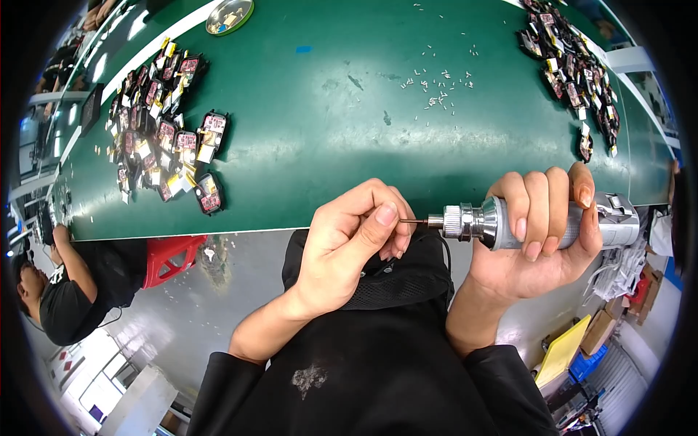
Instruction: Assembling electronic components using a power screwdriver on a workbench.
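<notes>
My right hand (542, 225) is wrapped round a grey electric screwdriver (502, 224), held level just off the near table edge with its thin bit (416, 221) aimed left. The bit's tip meets the closed fingertips of my left hand (360, 236), thumb against forefinger. Whatever those fingers pinch is too small or too hidden to make out. Loose small screws (436, 98) lie scattered on the green table (313, 109) beyond my hands.
A heap of small black-cased devices with exposed circuit boards (166, 142) covers the table's left; another such pile (574, 80) runs along the right. At the far edge stands a round dish (230, 16). A person in black (80, 291) sits at left by a red stool (173, 258).
</notes>
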A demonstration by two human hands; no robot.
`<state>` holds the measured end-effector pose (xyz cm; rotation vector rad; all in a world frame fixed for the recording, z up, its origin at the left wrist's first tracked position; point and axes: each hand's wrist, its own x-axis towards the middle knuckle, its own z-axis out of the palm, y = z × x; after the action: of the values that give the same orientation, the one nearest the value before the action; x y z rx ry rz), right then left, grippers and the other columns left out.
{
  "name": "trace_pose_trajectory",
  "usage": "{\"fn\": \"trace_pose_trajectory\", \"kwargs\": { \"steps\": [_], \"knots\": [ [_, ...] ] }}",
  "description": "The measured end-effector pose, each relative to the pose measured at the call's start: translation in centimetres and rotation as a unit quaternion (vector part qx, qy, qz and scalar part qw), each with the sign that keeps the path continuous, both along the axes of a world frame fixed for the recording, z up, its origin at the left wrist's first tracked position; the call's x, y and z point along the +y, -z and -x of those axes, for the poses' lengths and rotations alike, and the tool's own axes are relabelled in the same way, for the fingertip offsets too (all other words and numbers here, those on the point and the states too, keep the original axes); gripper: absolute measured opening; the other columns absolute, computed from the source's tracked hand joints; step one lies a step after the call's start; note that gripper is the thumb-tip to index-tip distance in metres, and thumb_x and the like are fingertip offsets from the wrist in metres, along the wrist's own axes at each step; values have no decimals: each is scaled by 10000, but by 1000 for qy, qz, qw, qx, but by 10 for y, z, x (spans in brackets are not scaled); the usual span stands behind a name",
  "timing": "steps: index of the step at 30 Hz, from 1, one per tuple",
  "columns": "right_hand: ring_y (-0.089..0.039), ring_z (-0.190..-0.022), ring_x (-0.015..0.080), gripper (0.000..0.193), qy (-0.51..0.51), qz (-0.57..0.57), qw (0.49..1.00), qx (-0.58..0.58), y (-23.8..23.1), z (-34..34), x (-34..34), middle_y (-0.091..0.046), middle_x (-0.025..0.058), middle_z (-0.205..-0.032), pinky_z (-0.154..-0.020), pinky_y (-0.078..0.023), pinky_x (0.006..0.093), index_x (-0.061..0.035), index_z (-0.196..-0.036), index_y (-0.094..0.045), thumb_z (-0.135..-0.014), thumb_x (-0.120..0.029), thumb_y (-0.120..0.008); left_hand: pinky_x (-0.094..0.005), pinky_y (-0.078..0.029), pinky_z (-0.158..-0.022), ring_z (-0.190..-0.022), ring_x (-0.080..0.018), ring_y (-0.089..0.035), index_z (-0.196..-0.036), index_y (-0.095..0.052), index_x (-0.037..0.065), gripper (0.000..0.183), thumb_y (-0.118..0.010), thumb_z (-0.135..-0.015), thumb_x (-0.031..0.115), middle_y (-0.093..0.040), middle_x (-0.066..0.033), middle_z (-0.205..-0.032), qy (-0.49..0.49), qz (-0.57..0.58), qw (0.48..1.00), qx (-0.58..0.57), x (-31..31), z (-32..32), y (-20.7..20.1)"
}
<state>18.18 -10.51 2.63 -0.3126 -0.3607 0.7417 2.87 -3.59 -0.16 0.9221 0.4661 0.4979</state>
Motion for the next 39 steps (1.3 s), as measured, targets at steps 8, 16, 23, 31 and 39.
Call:
{"fn": "trace_pose_trajectory", "kwargs": {
  "steps": [8, 16, 23, 31, 39],
  "knots": [
    [-366, -417, 64, 98, 15, 10, 998, -54, -2, 5, 0, -374, -38, -517, -519, -357, 254, -61, -890, -471, -874, -149, -512, -224, -401, -529, -606, -69, -490, -804, -518, -11, 189, -482, -960, 90, -551, -46, -744, -63, -237, 967, 75, -4, 1, 3],
    [-366, -430, 99, 126, 15, -21, 1000, -9, 6, -14, 7, -373, -15, -509, -527, -362, 283, -76, -934, -468, -911, -190, -419, -250, -400, -530, -588, -137, -505, -934, -600, -51, 167, -468, -944, 50, -541, -88, -706, -129, -422, 889, 118, 33, -5, -6],
    [-325, -403, 103, 97, 67, 91, 990, 80, 26, -8, 7, -346, -6, -493, -481, -346, 278, -79, -847, -423, -879, -168, -441, -234, -451, -599, -644, -109, -591, -964, -598, -34, 110, -536, -878, -4, -619, -67, -755, -157, -594, 756, 227, 132, -29, -46],
    [-342, -405, 103, 91, 3, 64, 996, 65, 34, -6, 9, -350, -5, -488, -475, -357, 280, -74, -838, -428, -877, -152, -455, -415, -487, -702, -767, -313, -632, -1084, -513, -23, 348, -605, -843, 211, -629, -161, -794, -90, -682, 634, 353, 249, -143, -25],
    [-351, -403, 106, 85, -24, 83, 994, 62, 38, -9, 13, -348, -5, -481, -488, -373, 287, -84, -838, -441, -870, -163, -446, -451, -496, -770, -897, -351, -568, -1018, -533, -52, 371, -630, -831, 253, -557, -209, -934, -92, -730, 553, 391, 247, -212, 0]
  ]
}}
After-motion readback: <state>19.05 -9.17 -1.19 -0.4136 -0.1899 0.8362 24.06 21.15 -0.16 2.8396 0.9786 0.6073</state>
